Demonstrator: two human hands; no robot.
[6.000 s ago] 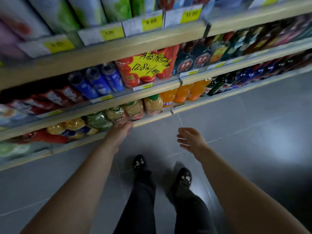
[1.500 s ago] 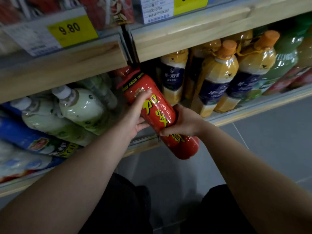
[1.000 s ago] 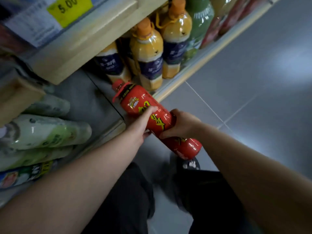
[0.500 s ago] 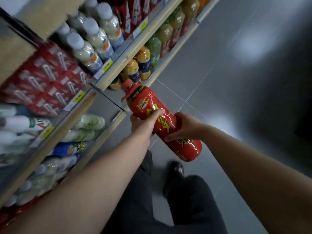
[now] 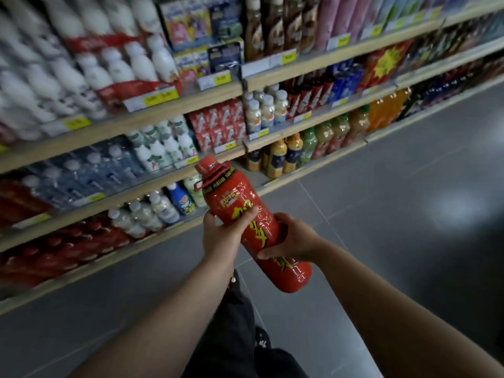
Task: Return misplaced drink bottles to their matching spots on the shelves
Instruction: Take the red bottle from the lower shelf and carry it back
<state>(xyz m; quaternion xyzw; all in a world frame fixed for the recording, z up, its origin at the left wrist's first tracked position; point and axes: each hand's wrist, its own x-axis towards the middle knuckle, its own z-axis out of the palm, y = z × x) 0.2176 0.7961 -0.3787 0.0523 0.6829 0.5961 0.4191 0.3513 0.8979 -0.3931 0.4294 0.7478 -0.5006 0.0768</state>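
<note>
Between my two hands, out in the aisle in front of the shelves, I hold the big red bottle (image 5: pixel 253 227). It is tilted, its red cap up and away from me toward the shelving, its rounded base down toward my right forearm. Yellow characters run along its glossy red wrap, with a dark band just under the neck.

My left hand (image 5: pixel 221 236) grips the upper half from the left, thumb laid across the front of the label, fingers (image 5: pixel 211 218) curled closed around the far side. My right hand (image 5: pixel 293 241) cups the lower half from the right, fingers wrapped under the body and out of sight, thumb along the near side. Both hands are closed firmly on the bottle; it touches nothing else.

Just beyond the cap, past my left fingers, the bottom shelf (image 5: pixel 152 236) carries white bottles (image 5: pixel 147 214) and a blue-labelled bottle (image 5: pixel 181 199). Farther right along that shelf, beyond my right hand, stand yellow-orange tea bottles (image 5: pixel 286 154), then green and orange ones. Above my left hand, higher shelves hold red cartons (image 5: pixel 218 126), white bottles and yellow price tags (image 5: pixel 156 98), blurred on the left. Below my wrists are my dark trousers (image 5: pixel 234 323) and the grey tiled floor (image 5: pixel 395 214).
</note>
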